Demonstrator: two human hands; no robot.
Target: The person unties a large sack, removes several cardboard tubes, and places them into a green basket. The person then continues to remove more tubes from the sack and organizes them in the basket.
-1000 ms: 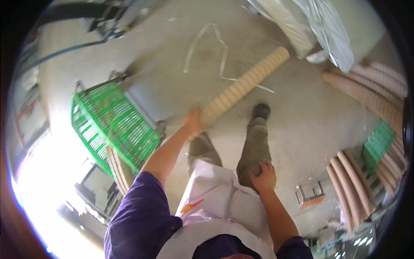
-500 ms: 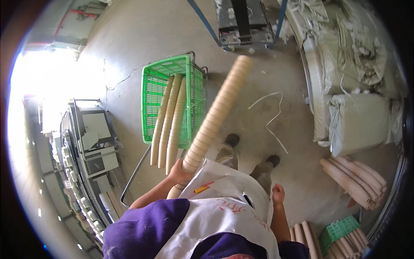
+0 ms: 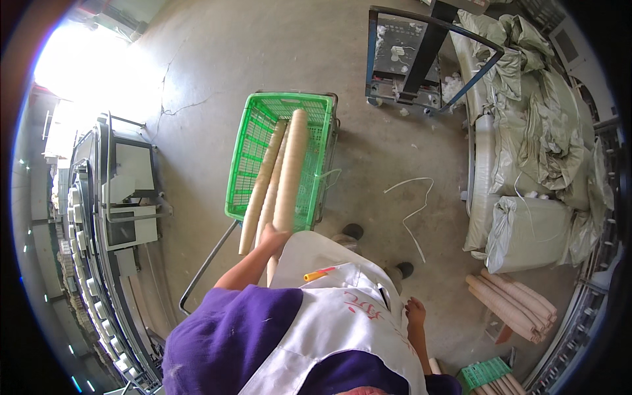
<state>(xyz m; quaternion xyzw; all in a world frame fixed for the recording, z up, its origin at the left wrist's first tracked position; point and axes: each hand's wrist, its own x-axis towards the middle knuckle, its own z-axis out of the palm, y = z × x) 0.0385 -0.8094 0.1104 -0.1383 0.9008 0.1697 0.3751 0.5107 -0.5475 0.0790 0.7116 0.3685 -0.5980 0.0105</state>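
A light brown, ringed stack of paper cones (image 3: 289, 171) leans lengthwise in a green plastic basket (image 3: 241, 161). My left hand (image 3: 272, 238) is wrapped round its near part, just outside the basket's near rim. To its left, other long cone stacks (image 3: 263, 187) lie close together in the basket, their near ends sticking out over the rim. My right hand (image 3: 415, 311) hangs low at my right side, fingers curled in and nothing seen in them.
The basket rests on a metal-framed cart (image 3: 209, 263). At far right stands a blue-framed trolley (image 3: 401, 92) beside large wrapped bales (image 3: 526, 230). More cone stacks (image 3: 510, 306) lie below the bales, near a small green basket (image 3: 486, 374). A white strap (image 3: 411, 217) lies on the floor. Machinery (image 3: 125, 191) runs along the left.
My left hand has swung the cone stack leftward and lowered it into the green basket beside the others. My right arm still hangs at my side. The whole view has shifted.
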